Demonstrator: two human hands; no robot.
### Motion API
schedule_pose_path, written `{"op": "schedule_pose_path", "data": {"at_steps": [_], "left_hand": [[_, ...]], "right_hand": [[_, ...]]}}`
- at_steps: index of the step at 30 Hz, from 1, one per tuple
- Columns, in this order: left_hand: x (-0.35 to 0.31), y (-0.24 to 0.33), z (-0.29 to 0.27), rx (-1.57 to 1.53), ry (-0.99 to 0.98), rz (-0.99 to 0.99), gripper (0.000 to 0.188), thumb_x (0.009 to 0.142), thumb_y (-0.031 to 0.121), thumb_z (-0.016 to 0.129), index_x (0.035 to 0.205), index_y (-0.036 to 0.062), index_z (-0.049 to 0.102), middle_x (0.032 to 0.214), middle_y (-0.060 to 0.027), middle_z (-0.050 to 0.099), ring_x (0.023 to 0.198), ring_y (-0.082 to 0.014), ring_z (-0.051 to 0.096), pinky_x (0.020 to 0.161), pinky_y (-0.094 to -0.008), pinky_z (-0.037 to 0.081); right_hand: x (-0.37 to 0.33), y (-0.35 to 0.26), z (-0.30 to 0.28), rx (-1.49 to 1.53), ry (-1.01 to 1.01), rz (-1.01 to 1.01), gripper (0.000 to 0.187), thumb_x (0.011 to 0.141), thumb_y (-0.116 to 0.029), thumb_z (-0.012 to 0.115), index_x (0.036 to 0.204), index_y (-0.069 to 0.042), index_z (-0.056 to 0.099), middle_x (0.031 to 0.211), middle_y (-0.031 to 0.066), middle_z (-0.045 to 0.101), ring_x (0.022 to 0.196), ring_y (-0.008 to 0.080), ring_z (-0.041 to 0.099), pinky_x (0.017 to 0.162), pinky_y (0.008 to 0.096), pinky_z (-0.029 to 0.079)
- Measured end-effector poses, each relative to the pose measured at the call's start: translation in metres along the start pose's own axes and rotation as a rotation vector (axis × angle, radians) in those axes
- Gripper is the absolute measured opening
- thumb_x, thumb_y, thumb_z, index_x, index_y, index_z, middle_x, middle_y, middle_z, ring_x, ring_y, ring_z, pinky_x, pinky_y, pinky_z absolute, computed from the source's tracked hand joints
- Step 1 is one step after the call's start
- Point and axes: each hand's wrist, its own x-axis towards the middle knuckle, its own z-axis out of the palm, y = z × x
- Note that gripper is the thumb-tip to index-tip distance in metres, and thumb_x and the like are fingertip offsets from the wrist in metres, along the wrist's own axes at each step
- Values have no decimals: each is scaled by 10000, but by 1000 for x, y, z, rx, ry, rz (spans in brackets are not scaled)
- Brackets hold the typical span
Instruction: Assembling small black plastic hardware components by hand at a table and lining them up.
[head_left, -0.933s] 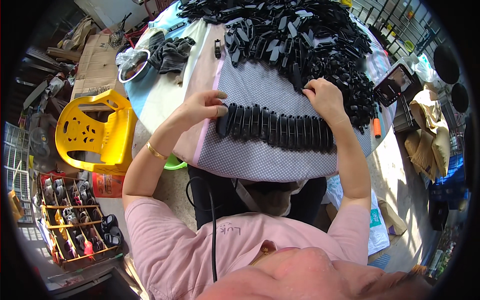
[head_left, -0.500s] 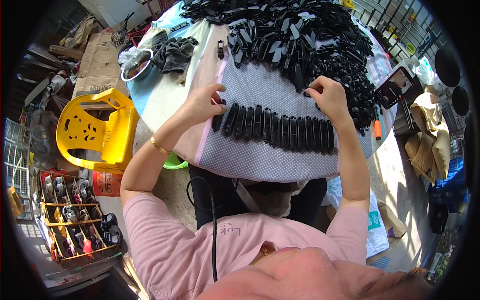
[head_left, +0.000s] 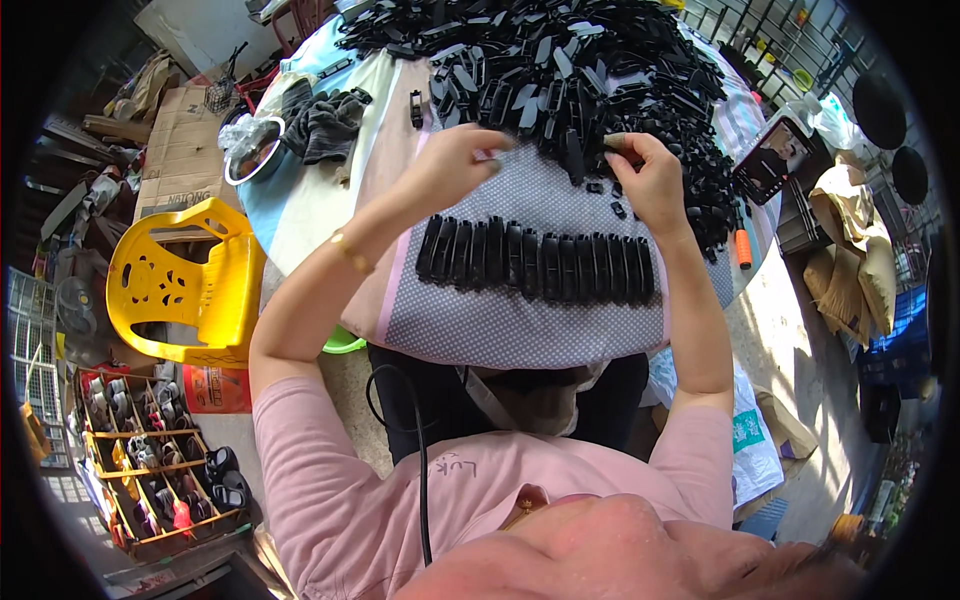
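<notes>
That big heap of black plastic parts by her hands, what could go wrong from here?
The heap of black parts spreads right to the table's far rim, so reaching in could push some off. The neat row of parts lies just under both wrists; the left hand or right hand might knock it askew. The phone sits at the table's edge and could slide off.

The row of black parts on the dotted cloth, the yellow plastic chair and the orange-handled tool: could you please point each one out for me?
row of black parts (head_left: 540,262): head view, a middle piece of the row.
yellow plastic chair (head_left: 205,300): head view, its seat edge.
orange-handled tool (head_left: 743,248): head view, the orange grip.
</notes>
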Motion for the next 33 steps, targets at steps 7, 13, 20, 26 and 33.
{"op": "schedule_pose_path", "data": {"at_steps": [7, 13, 20, 26, 33], "left_hand": [[65, 21, 65, 721, 30, 634, 263, 744, 91, 565, 1004, 86, 595, 1048, -59, 548, 1085, -223, 462, 901, -342, 375], [60, 14, 55, 401, 47, 436, 274, 751, 95, 628, 1012, 32, 574, 985, -63, 576, 963, -230, 555, 824, -324, 434], [14, 29, 33, -321, -20, -85, 330, 840, 119, 625, 1119, -39, 545, 920, -67, 637, 824, -104, 592, 746, -241, 477], [-7, 29, 35, -715, -87, -210, 330, 828, 63, 626, 1132, -16, 526, 947, -55, 613, 825, -106, 605, 744, -231, 499], [-9, 40, 42, -742, 33, -214, 331, 809, 104, 665, 1035, -27, 463, 856, -82, 571, 715, -106, 589, 597, -216, 490]], "right_hand": [[3, 0, -1, -66, 72, -174, 151, 782, 10, 614, 927, -2, 654, 810, 84, 632, 684, 119, 597, 605, 229, 475], [4, -7, -3, 35, 168, -112, 154, 791, -3, 628, 945, 2, 642, 785, 42, 624, 654, 76, 570, 551, 197, 449], [-5, -27, -4, 184, 86, -265, 137, 757, 32, 636, 892, 16, 650, 821, 54, 618, 689, 86, 575, 529, 185, 433], [-13, -41, 5, 245, 51, -319, 152, 737, 38, 650, 889, 22, 649, 816, 56, 617, 648, 79, 562, 517, 180, 427], [-17, -50, 9, 167, 52, -406, 117, 717, 43, 654, 832, 29, 635, 781, 68, 612, 603, 88, 556, 510, 193, 444]]}}
